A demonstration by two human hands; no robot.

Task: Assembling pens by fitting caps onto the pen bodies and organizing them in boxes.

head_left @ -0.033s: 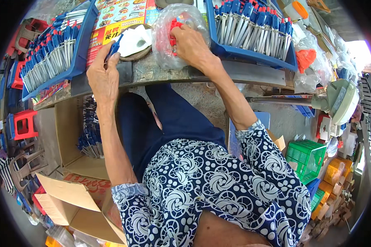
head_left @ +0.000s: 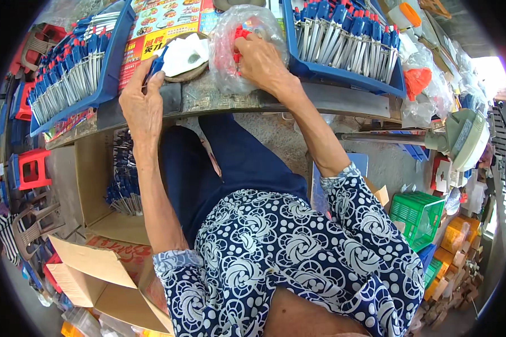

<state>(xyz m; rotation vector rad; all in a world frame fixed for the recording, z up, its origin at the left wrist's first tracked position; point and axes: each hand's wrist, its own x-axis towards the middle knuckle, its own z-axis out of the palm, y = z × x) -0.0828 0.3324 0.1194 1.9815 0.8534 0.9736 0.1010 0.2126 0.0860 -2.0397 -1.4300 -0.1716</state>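
Note:
My left hand is closed at the table's front edge, thumb and fingers pinching a slim blue plastic piece that points up and away. My fingers hide its lower end. To the right, my right hand reaches into an open clear plastic bag, its fingertips pressed on small red plastic parts. Between the hands lies a round board bearing a white sheet with a dark grey spot on it.
Blue trays full of silver rods with blue bodies and red tips flank my hands. Printed posters cover the tabletop. Below left stand open cardboard boxes; a lamp-like fixture juts in at right, near a green crate.

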